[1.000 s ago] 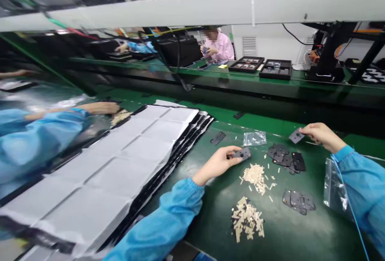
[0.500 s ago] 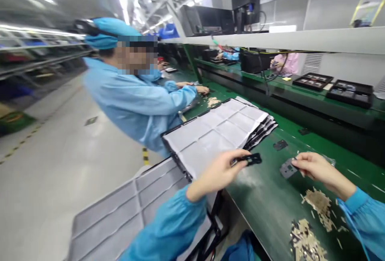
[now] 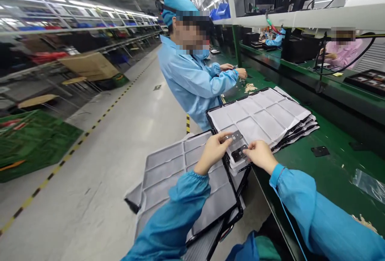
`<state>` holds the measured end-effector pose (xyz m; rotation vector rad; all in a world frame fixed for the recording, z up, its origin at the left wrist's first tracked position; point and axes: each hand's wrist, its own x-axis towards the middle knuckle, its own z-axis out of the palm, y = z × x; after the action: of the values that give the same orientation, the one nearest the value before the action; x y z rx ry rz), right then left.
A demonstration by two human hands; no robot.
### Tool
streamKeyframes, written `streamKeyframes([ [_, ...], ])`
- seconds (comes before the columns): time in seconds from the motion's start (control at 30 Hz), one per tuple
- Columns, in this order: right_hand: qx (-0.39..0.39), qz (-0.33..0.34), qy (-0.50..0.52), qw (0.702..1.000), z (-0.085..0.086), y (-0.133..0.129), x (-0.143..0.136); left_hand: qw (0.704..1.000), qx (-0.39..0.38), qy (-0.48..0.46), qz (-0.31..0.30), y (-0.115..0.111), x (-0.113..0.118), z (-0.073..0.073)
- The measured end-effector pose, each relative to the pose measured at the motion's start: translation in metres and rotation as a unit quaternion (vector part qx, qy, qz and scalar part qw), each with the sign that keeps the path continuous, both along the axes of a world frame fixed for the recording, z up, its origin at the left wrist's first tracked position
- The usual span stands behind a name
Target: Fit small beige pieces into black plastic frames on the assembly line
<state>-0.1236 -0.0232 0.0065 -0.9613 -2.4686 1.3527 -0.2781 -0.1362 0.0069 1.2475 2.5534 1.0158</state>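
My left hand [image 3: 211,151] pinches a thin dark-grey plate with small cutouts [image 3: 236,136] over the near corner of a white-lined tray [image 3: 261,112]. Just below it, my right hand [image 3: 261,154] grips the edge of a small black plate [image 3: 238,153] between thumb and fingertips. Both parts are held close together above the tray's near cells; whether either touches the lining I cannot tell. That tray tops a stack of similar ones on the green bench. Another lined tray [image 3: 165,176] sits lower, beneath my left forearm.
A loose dark plate [image 3: 320,151] lies on the green bench [image 3: 300,172], with a clear plastic bag [image 3: 368,184] farther right. Past the stack, a co-worker in blue [image 3: 192,80] works beside a pile of beige scraps [image 3: 250,88]. A shelf rail [image 3: 300,18] runs above the bench.
My view has swung left. My right hand has come from over the bench to the tray's near corner, beside my left hand, and both hands still hold flat parts.
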Motion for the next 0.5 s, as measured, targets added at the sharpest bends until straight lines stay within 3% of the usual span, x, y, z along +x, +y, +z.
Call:
streamKeyframes([
  [0.1, 0.089, -0.022, -0.011, 0.996, 0.009, -0.002, 0.019, 0.999, -0.006, 0.031, -0.028, -0.003, 0.014, 0.0],
  [0.17, 0.125, -0.054, -0.028, 0.99, 0.019, 0.021, 0.044, 0.997, 0.005, 0.064, -0.038, -0.007, 0.021, 0.001],
  [0.27, 0.155, -0.168, -0.087, 0.97, 0.036, 0.09, 0.112, 0.983, 0.008, 0.184, -0.005, -0.009, 0.02, -0.001],
  [0.33, 0.161, -0.282, -0.145, 0.935, 0.046, 0.14, 0.173, 0.976, 0.054, 0.211, -0.015, -0.006, 0.022, -0.002],
  [0.43, 0.135, -0.392, -0.205, 0.887, 0.049, 0.194, 0.251, 0.97, 0.165, 0.17, -0.054, 0.001, 0.042, 0.005],
  [0.5, 0.111, -0.42, -0.212, 0.875, 0.042, 0.213, 0.277, 0.963, 0.207, 0.126, -0.116, 0.008, 0.063, 0.011],
])
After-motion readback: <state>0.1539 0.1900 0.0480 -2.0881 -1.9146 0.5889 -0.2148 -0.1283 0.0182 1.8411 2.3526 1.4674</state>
